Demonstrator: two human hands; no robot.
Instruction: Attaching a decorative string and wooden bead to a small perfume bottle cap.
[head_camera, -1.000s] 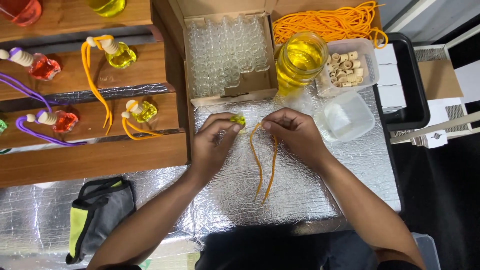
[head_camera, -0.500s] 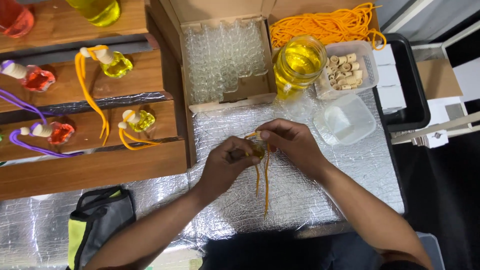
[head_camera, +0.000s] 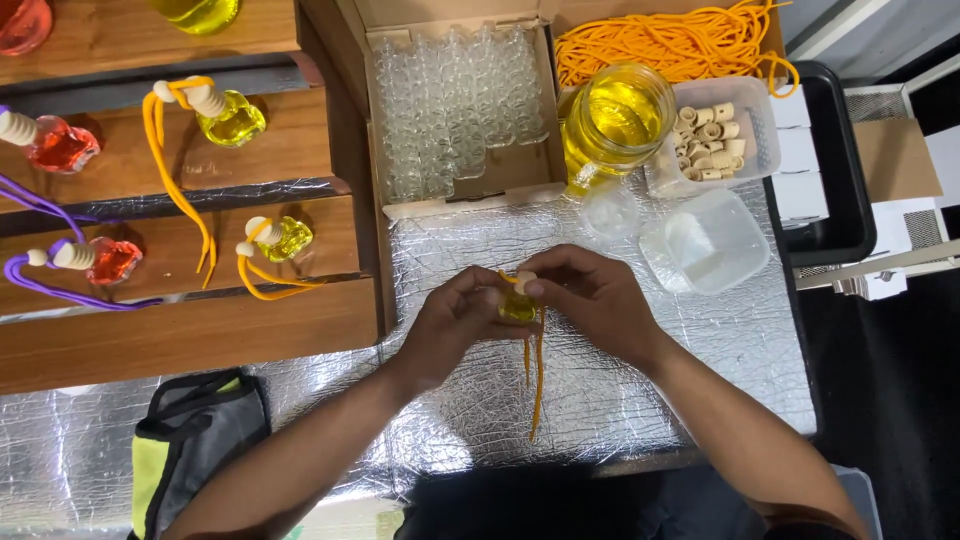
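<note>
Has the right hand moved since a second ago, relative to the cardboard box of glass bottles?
Yes. The right hand has shifted toward the person, farther from the cardboard box, and now meets the left hand around the small yellow bottle.

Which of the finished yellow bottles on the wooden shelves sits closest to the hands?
The small yellow bottle on the lower shelf, beside the cardboard box. The other yellow bottle stands one shelf higher, farther from the left hand.

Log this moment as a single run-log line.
left hand: holds small yellow bottle | right hand: fingers at its cap | orange cord: hangs from bottle over foil-covered table | jar of yellow liquid: behind
</note>
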